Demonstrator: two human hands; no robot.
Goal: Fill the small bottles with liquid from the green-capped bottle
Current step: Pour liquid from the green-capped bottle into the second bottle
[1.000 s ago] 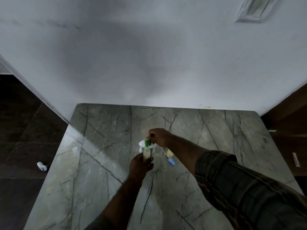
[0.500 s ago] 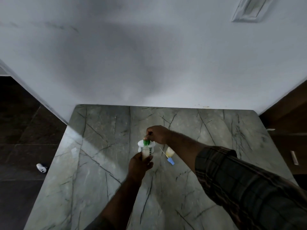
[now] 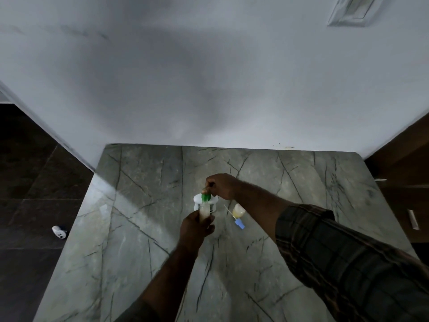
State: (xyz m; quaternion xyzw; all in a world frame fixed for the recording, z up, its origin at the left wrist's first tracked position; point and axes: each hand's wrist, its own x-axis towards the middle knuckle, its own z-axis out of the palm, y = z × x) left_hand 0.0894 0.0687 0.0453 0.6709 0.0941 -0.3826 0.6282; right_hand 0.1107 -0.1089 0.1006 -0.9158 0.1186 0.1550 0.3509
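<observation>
My left hand grips the pale body of the green-capped bottle, held upright over the middle of the grey marble table. My right hand pinches its green cap from above. Right behind the bottle stands a white round holder, partly hidden by it. A small bottle with yellowish liquid sits just right of the holder, under my right forearm. A thin white stick with a blue end lies beside it.
The table butts against a white wall at the back. Dark floor lies to the left, with a small white object on it. Brown wooden furniture stands off the table's right edge.
Both hands stay on the bottle, my right hand still at the cap. The view has shifted slightly; nothing else has moved.
</observation>
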